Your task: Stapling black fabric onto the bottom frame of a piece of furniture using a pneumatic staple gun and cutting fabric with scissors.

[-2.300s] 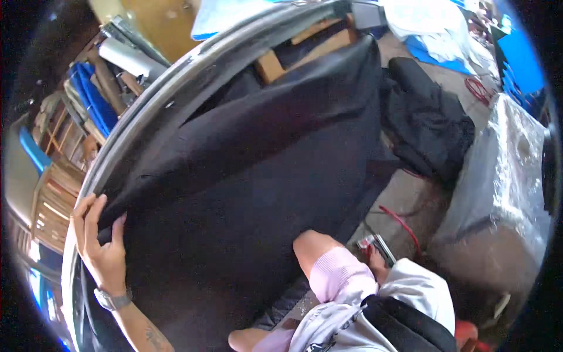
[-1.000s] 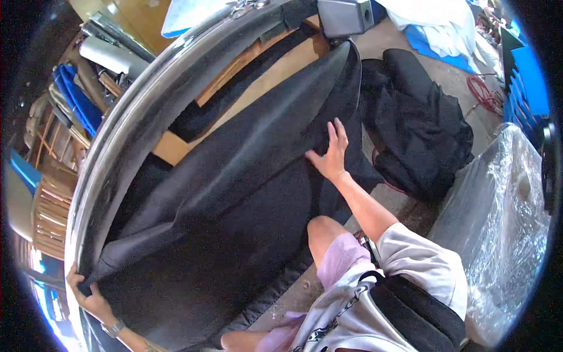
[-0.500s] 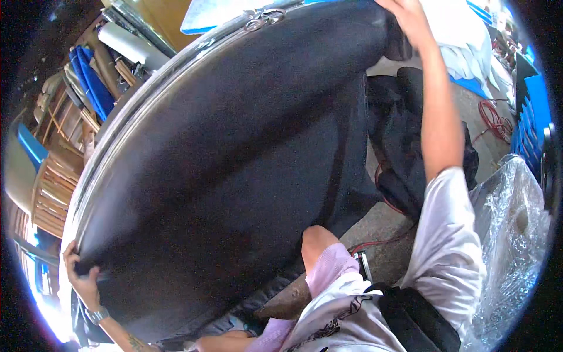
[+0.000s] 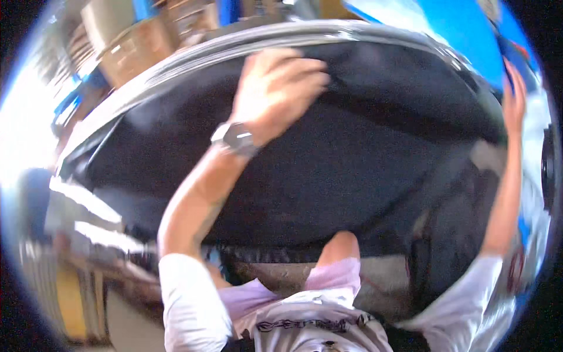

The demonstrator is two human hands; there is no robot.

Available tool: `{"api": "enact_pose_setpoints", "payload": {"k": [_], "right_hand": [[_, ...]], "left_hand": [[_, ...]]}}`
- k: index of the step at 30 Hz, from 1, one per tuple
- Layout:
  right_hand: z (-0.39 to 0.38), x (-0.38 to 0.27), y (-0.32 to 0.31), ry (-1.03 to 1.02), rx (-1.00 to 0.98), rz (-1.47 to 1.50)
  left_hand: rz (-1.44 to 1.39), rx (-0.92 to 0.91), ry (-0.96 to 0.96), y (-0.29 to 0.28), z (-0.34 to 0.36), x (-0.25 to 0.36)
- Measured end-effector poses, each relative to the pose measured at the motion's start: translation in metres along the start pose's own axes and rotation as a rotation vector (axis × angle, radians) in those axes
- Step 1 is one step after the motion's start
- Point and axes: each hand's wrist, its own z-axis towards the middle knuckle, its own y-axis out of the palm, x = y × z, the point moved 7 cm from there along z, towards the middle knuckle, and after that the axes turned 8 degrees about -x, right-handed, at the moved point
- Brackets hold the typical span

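My left hand is blurred by motion over black fabric near the silver curved rim, fingers bent; whether they hold any is unclear. My right hand reaches up at the far right, long fingers at the rim's end beside a blue surface; its grip cannot be made out. The dark fabric spreads inside the rim across most of the view, above my bare knee.
Beyond the rim are cardboard boxes and assorted blurred objects, with a blue panel at upper right. Bright light washes out the left edge. Concrete floor shows below the fabric, beside my legs.
The view has swung round, bringing the rim horizontal. My left hand has moved from the rim's left end to its middle. My right arm now reaches up the far right.
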Motion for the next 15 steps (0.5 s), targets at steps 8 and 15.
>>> {"api": "enact_pose_setpoints", "payload": {"k": [8, 15], "right_hand": [[-0.085, -0.133, 0.016, -0.119, -0.421, 0.017], [-0.078, -0.186, -0.034, 0.067, -0.509, 0.261]], "left_hand": [[-0.25, -0.117, -0.071, -0.062, -0.032, 0.036], [-0.375, -0.296, -0.126, -0.086, -0.034, 0.049]]}}
